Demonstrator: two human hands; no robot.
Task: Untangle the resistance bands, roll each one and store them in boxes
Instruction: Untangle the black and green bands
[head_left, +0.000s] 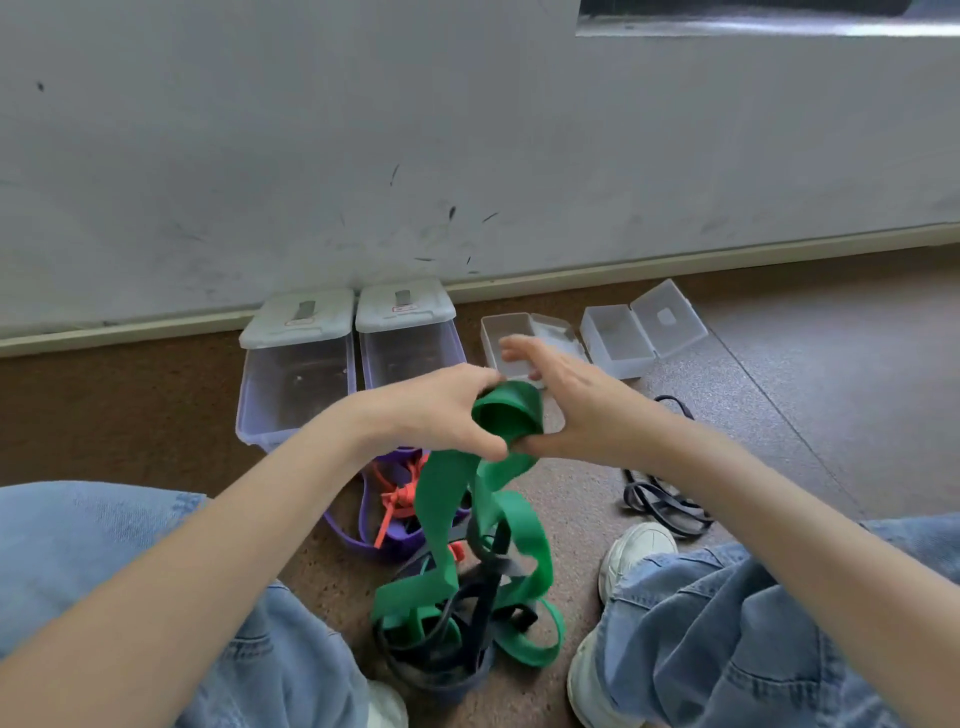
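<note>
green resistance band (506, 415) at center, partly rolled into a coil, long tail hanging toward 6 o'clock into a tangle of dark bands (457, 649). left hand (447, 410) curled around coil from 9 o'clock, thumb pinching below. right hand (566, 410) at 3 o'clock, thumb tucked under coil, fingers spread loose above. purple and orange bands (395, 499) at 7 o'clock. two lidded clear boxes (296, 374) at 11 o'clock, two open small boxes (618, 338) at 1 o'clock.

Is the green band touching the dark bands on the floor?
Touching. The head view shows the green band hanging from both hands into the dark bands, looped through them.
</note>
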